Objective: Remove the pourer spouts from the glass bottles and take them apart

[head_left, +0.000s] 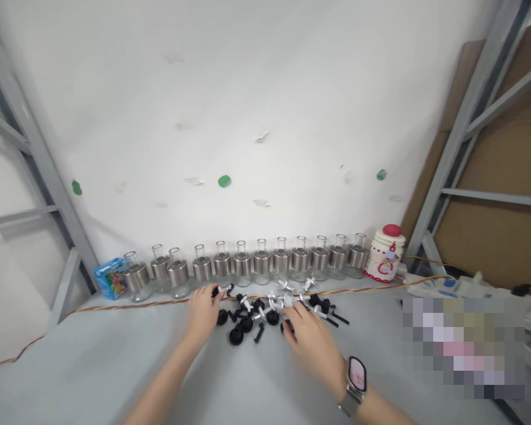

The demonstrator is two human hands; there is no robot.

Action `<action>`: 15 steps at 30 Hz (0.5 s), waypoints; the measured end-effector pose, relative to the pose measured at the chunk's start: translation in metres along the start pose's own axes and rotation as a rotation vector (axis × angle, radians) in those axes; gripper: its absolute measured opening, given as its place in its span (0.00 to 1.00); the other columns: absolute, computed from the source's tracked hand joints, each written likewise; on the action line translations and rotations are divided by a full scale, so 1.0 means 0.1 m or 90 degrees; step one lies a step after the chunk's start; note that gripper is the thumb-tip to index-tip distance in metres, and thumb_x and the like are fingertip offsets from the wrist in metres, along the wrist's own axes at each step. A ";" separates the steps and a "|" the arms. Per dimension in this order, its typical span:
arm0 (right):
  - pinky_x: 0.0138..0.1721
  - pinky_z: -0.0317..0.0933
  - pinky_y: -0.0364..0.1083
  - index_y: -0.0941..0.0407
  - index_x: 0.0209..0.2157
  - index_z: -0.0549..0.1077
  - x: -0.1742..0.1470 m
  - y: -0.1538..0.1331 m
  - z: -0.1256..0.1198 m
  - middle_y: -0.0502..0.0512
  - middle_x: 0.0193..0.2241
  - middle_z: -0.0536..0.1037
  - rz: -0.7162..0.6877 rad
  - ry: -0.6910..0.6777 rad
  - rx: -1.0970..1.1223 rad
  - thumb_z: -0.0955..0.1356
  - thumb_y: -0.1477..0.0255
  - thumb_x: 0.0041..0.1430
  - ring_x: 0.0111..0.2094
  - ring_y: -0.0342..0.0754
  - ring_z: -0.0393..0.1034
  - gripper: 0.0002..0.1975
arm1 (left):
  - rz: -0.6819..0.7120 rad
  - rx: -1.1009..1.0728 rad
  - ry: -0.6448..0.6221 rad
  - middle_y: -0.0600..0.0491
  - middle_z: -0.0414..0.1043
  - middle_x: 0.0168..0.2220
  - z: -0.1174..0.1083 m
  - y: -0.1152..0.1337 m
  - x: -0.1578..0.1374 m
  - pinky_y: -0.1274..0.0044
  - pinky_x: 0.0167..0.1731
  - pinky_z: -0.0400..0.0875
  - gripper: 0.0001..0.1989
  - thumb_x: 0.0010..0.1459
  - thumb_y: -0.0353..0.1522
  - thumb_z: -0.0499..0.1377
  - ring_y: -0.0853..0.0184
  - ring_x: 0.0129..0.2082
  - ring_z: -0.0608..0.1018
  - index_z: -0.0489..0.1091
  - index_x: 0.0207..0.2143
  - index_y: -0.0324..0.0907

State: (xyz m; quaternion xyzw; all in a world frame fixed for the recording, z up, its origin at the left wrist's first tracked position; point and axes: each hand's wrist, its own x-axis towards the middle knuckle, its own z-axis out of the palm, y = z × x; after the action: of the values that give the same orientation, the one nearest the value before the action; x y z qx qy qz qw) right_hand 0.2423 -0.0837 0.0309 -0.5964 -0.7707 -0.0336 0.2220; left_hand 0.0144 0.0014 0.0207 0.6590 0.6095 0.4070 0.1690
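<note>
A pile of small black caps and silver-white pump parts lies on the grey table, in front of a row of several glass bottles with silver collars. My left hand reaches the pile's left edge, its fingertips pinching a black and silver part. My right hand, a smartwatch on the wrist, rests on the pile's right side with its fingers on the silver parts; whether it holds one I cannot tell.
A white ceramic jar with a red lid ends the bottle row at the right. A small blue box stands at the left. A red-yellow cable runs along the wall. Grey metal shelf frames flank both sides.
</note>
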 end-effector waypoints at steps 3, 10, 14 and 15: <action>0.41 0.57 0.51 0.56 0.46 0.63 -0.02 -0.02 0.00 0.57 0.36 0.70 -0.027 0.034 0.089 0.57 0.76 0.56 0.37 0.51 0.65 0.15 | -0.006 -0.123 -0.016 0.46 0.70 0.41 -0.02 0.21 -0.13 0.72 0.39 0.64 0.18 0.55 0.41 0.46 0.61 0.42 0.71 0.65 0.40 0.39; 0.45 0.58 0.50 0.53 0.58 0.41 -0.11 -0.12 0.03 0.56 0.40 0.68 -0.090 0.035 0.304 0.58 0.78 0.54 0.38 0.47 0.64 0.32 | -0.281 -0.734 -0.259 0.52 0.71 0.25 0.14 0.63 -0.60 0.79 0.23 0.61 0.16 0.47 0.39 0.56 0.69 0.22 0.72 0.63 0.37 0.39; 0.49 0.54 0.49 0.52 0.58 0.42 -0.13 -0.18 0.04 0.57 0.47 0.63 -0.082 -0.018 0.370 0.58 0.79 0.53 0.46 0.48 0.60 0.32 | -0.359 -0.766 -0.284 0.56 0.66 0.18 0.26 0.66 -0.69 0.81 0.18 0.54 0.18 0.47 0.44 0.55 0.74 0.16 0.66 0.65 0.31 0.38; 0.50 0.53 0.49 0.51 0.58 0.43 -0.13 -0.19 0.05 0.57 0.48 0.62 -0.083 -0.026 0.381 0.58 0.79 0.53 0.48 0.48 0.58 0.32 | -0.374 -0.756 -0.289 0.57 0.64 0.17 0.28 0.66 -0.69 0.81 0.17 0.51 0.20 0.47 0.47 0.53 0.75 0.14 0.64 0.65 0.30 0.38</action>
State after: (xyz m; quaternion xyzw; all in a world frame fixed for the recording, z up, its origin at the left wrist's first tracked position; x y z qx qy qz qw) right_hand 0.2257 -0.0992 0.0258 -0.4543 -0.7872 0.1928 0.3697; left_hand 0.0845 -0.0694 0.0281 0.3316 0.3864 0.4612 0.7266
